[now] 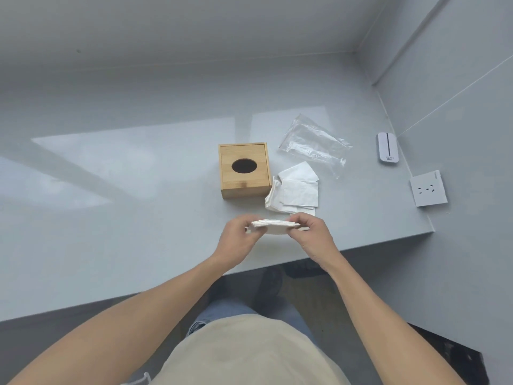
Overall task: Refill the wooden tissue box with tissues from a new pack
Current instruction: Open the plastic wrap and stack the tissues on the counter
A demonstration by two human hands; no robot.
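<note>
Two hands, left hand [238,237] and right hand [310,234], pinch a tissue stack [274,225] by its ends above the grey table [138,204]; behind it lie loose tissues [297,190], the wooden tissue box [244,170] and an empty plastic wrapper [315,143]

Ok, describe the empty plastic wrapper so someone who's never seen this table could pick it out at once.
Start at the wooden box in the middle of the grey table. Beyond its right side, past the loose tissues, lies the wrapper. It is the only clear, crinkled thing there; the tissues are opaque white.
</note>
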